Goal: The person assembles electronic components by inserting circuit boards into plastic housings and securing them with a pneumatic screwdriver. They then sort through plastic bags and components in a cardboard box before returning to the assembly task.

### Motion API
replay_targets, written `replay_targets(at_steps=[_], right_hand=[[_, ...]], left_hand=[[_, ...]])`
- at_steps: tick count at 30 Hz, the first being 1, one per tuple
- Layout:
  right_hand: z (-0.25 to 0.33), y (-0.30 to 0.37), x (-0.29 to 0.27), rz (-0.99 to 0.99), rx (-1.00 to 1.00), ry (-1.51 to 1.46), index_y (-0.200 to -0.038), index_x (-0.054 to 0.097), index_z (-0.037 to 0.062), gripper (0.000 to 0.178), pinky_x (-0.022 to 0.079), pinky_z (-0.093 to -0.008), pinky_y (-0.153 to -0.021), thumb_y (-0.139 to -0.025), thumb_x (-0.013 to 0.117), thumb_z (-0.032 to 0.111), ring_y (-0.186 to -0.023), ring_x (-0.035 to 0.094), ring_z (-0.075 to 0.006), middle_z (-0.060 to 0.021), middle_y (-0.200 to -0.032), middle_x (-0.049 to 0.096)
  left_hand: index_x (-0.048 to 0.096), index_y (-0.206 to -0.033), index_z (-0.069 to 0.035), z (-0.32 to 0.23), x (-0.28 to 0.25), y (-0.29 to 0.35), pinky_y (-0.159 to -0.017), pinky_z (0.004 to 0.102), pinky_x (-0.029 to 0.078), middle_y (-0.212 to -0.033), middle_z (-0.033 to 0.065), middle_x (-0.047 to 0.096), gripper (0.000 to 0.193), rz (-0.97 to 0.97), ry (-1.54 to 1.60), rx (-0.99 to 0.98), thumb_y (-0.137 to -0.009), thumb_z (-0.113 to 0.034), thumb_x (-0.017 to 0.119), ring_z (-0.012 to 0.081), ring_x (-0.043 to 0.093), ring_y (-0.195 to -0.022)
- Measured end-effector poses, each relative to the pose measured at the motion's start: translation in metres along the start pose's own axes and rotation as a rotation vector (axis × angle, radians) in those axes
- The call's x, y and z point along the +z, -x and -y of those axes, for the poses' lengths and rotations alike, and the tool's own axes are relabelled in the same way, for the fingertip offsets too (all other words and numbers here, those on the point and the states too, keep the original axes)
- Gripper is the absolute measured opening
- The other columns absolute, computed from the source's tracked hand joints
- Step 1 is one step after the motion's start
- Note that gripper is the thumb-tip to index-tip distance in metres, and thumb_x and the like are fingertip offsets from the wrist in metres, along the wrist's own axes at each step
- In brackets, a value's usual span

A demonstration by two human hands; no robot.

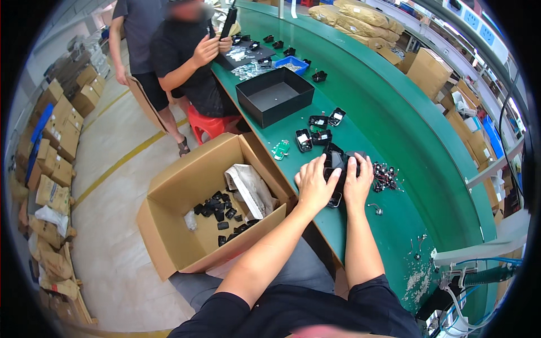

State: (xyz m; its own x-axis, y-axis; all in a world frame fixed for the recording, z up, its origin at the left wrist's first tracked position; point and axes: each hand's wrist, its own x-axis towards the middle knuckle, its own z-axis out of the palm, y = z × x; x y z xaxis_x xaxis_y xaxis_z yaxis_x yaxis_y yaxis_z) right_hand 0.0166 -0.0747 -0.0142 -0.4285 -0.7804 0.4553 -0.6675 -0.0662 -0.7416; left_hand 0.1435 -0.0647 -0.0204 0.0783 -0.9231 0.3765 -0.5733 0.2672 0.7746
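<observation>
Both of my hands are over a cluster of black plastic casings (pixel 336 160) on the green bench. My left hand (pixel 314 183) comes at the cluster from the left, with fingers and thumb around a casing. My right hand (pixel 357 183) is curled over the casings on the right side, and its fingers partly cover what it grips. Just beyond my hands stand several open black casings (pixel 304 140) with white labels inside. A green circuit board (pixel 280 149) lies left of them. Right of my right hand is a heap of small wired components (pixel 385 177).
A large open cardboard box (pixel 163 225) with loose black parts stands at my left. Farther along the bench (pixel 360 112) are a black tray (pixel 275 117) and a blue bin (pixel 293 63). A seated co-worker (pixel 186 62) holds a black device. A machine arm (pixel 479 250) is at lower right.
</observation>
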Motion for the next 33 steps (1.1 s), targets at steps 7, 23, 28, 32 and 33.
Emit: replay_targets(at_steps=[7, 23, 28, 32, 33], right_hand=[[0.017, 0.001, -0.011, -0.108, -0.230, 0.112, -0.122, 0.064, 0.0008, 0.032, 0.031, -0.0509, -0.115, -0.101, 0.057, 0.025, -0.137, 0.043, -0.0415, -0.0227, -0.146, 0.051], [0.103, 0.063, 0.009, 0.210, -0.935, 0.378, -0.114, 0.070, 0.0052, 0.031, 0.039, -0.0497, -0.112, -0.086, 0.078, 0.012, -0.132, 0.050, -0.0386, -0.0154, -0.139, 0.058], [0.194, 0.200, 0.173, 1.444, -0.647, -0.119, -0.117, 0.066, 0.0035, 0.027, 0.049, -0.0438, -0.096, -0.090, 0.067, 0.011, -0.111, 0.062, -0.0372, -0.0177, -0.118, 0.066], [0.045, 0.221, 0.355, 2.102, -0.361, 0.496, -0.135, 0.059, 0.0060, 0.057, 0.047, -0.0459, -0.101, -0.092, 0.065, 0.044, -0.122, 0.060, -0.0405, -0.0245, -0.127, 0.065], [0.027, 0.233, 0.371, 2.124, -0.355, 0.489, -0.135, 0.059, 0.0060, 0.057, 0.047, -0.0459, -0.101, -0.092, 0.065, 0.044, -0.122, 0.060, -0.0405, -0.0245, -0.127, 0.065]], left_hand=[[0.046, -0.144, 0.001, 0.002, 0.020, -0.009, -0.110, 0.0503, 0.035, -0.147, 0.0229, 0.048, 0.063, -0.143, 0.171, 0.084, -0.096, -0.035, 0.063, 0.0393, 0.046, -0.135], [0.069, -0.113, -0.001, 0.294, -0.287, 0.093, -0.091, 0.0419, 0.053, -0.114, 0.0209, 0.068, 0.030, 0.195, -0.265, -0.647, -0.095, -0.024, 0.063, 0.0315, 0.066, -0.106], [0.064, -0.127, -0.001, 0.487, -0.260, 0.226, -0.104, 0.0448, 0.047, -0.135, 0.0247, 0.060, 0.046, 0.635, -0.303, -1.140, -0.097, -0.036, 0.058, 0.0371, 0.058, -0.125], [0.052, -0.145, -0.011, 0.474, -0.154, 0.213, -0.111, 0.0483, 0.042, -0.151, 0.0251, 0.046, 0.068, 0.824, -0.177, -1.278, -0.094, -0.054, 0.061, 0.0394, 0.049, -0.136], [0.052, -0.145, -0.011, 0.469, -0.158, 0.221, -0.111, 0.0483, 0.042, -0.151, 0.0251, 0.046, 0.068, 0.831, -0.176, -1.299, -0.094, -0.054, 0.061, 0.0394, 0.049, -0.136]])
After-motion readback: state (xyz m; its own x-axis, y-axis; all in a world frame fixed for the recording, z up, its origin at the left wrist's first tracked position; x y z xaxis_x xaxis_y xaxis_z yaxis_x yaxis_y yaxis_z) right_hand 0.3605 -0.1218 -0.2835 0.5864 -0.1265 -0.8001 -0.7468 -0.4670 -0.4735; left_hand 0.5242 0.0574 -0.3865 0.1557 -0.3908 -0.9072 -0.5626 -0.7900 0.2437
